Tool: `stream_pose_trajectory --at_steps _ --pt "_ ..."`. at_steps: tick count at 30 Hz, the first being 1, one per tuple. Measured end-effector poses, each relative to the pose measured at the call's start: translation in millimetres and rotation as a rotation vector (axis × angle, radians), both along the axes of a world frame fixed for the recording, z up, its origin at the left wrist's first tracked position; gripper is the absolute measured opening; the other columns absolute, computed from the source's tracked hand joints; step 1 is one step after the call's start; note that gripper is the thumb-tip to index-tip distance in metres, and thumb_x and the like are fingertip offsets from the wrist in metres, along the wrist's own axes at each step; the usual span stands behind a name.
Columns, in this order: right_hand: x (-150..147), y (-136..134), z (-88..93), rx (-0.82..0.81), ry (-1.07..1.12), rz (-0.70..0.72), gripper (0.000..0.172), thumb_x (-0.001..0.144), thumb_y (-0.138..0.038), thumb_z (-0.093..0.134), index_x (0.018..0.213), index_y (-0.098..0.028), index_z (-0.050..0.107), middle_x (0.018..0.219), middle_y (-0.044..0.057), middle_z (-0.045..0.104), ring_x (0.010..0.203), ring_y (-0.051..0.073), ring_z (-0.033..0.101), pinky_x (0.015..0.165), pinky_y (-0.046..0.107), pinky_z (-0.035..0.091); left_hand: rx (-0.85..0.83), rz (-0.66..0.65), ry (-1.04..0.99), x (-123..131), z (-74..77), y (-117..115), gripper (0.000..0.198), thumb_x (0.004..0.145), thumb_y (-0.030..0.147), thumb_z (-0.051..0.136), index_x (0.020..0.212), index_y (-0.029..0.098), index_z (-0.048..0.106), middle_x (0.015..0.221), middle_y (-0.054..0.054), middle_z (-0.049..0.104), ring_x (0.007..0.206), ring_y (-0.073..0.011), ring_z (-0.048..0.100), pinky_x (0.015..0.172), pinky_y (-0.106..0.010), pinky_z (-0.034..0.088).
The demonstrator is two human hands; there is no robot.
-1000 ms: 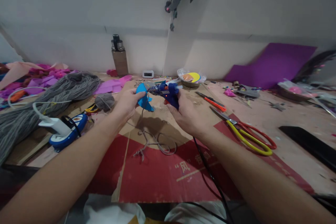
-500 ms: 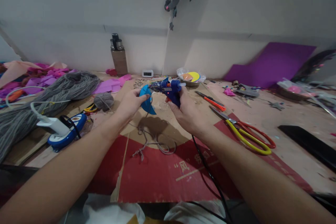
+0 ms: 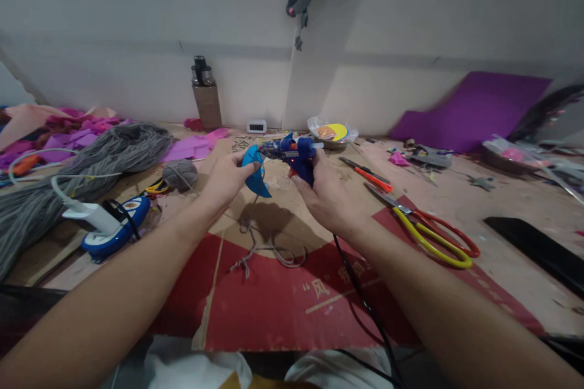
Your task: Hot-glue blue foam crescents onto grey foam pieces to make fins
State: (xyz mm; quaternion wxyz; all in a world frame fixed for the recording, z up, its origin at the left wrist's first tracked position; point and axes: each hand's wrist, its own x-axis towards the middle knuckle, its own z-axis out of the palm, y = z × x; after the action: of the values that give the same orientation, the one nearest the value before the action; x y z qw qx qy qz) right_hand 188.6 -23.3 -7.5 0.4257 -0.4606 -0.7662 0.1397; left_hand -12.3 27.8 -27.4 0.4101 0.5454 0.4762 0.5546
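"Since both hands are busy, tell me first what the left hand (image 3: 225,181) has."

"It pinches a blue crescent (image 3: 256,183) between thumb and fingers, the gap closed down to the thickness of the piece. The crescent is in the air, above the brown part of the cardboard (image 3: 255,310)."

"And the right hand (image 3: 326,194)?"

"Wrapped around the handle of a blue glue gun (image 3: 297,155), with the nozzle pointing left at the crescent's upper edge. Some of its fingers are hidden behind the handle."

"Does the nozzle touch the piece?"

"I can't tell; the two meet in the view, but a small gap could be there."

"What lies below them?"

"A string (image 3: 255,249), loosely looped across the brown and red parts of the cardboard. A thin strand shows just under the crescent, though I can't make out how the two are joined. A black cable (image 3: 360,289) runs down from the right hand over the near edge."

"What's around the sides?"

"On the right, scissors (image 3: 402,213) with one yellow and one red handle, and an orange knife (image 3: 376,179) just beyond them. On the left, a grey ball of yarn (image 3: 180,175) and a blue power strip (image 3: 112,243) with a white plug (image 3: 93,217) in it."
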Motion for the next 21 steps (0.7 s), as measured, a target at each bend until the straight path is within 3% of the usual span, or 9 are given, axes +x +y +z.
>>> stream_pose_trajectory --at_steps 10,21 --pt "1.4 1.9 -1.3 0.021 0.029 0.002 0.043 0.088 -0.022 0.049 0.130 -0.020 0.041 0.117 0.014 0.063 0.118 0.032 0.056 0.097 0.052 0.047 0.050 -0.031 0.099 -1.6 -4.3 1.8 0.016 0.067 0.028 0.072 0.077 0.016 0.072 0.071 -0.002 0.066 0.060 -0.0138 0.058 0.061 -0.027 0.053" --pt "2.3 0.6 3.4 0.027 0.035 -0.003 0.035 0.087 -0.022 0.048 0.122 -0.021 0.044 0.107 0.012 0.064 0.097 0.027 0.063 0.093 0.050 0.049 0.038 -0.037 0.107 1.6 0.5 -2.6 0.019 0.066 0.029 0.075 0.077 0.014 0.073 0.071 -0.003 0.068 0.063 -0.0154 0.059 0.062 -0.027 0.052"
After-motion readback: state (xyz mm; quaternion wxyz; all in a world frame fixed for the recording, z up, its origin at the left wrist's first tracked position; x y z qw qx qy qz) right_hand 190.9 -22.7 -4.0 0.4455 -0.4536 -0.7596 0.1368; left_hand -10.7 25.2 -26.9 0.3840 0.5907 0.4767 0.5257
